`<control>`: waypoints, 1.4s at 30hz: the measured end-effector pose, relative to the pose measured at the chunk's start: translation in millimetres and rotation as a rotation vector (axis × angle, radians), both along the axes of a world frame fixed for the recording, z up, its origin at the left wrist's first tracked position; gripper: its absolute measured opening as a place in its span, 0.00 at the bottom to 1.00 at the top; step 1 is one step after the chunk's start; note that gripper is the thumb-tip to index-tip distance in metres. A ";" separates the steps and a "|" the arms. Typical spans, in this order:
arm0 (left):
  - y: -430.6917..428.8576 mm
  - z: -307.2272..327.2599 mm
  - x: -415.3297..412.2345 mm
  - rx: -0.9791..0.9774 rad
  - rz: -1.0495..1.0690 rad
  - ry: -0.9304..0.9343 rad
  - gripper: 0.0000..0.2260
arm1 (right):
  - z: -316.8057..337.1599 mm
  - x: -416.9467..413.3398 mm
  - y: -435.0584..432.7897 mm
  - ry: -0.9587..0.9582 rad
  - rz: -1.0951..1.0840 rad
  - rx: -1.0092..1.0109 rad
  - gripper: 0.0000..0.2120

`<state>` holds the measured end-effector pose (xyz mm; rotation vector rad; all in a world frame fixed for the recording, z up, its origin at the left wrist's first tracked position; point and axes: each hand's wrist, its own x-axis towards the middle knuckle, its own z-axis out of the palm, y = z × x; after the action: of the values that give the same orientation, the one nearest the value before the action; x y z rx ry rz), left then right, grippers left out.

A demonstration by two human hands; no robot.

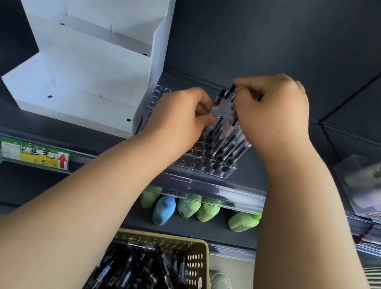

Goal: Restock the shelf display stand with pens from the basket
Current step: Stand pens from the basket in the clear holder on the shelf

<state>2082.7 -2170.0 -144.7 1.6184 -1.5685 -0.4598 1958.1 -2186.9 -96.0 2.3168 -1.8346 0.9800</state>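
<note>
A clear acrylic pen stand (190, 161) with rows of round holes sits on the dark shelf. Several black-and-clear pens (225, 133) stand in its right-hand holes. My left hand (177, 118) reaches over the stand and pinches the upper part of the pens from the left. Above them, my right hand (275, 109) pinches the black top of one pen (232, 88). Below, a beige perforated basket (197, 260) holds several loose pens (135, 273).
A white stepped cardboard display (88, 69) stands left of the stand. The shelf edge carries a yellow-green price label (37, 154). Green and blue bottles (187, 206) lie on the shelf below. Clear-wrapped packages (371, 188) sit at the right.
</note>
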 end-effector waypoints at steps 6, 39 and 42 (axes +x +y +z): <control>0.6 -2.7 2.6 0.023 -0.034 0.003 0.05 | 1.9 7.3 6.4 0.030 0.052 0.049 0.18; 256.1 -104.3 50.4 0.664 -0.102 -0.540 0.12 | -196.2 41.4 277.2 0.283 0.085 0.848 0.18; 256.7 -110.1 57.3 0.778 -0.094 -0.579 0.13 | -188.0 40.5 274.6 0.230 0.057 0.799 0.18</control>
<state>2140.0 -1913.3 -254.8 2.4282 -2.0417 -0.7642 1998.6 -1912.3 -284.0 2.7076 -2.3442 -0.0867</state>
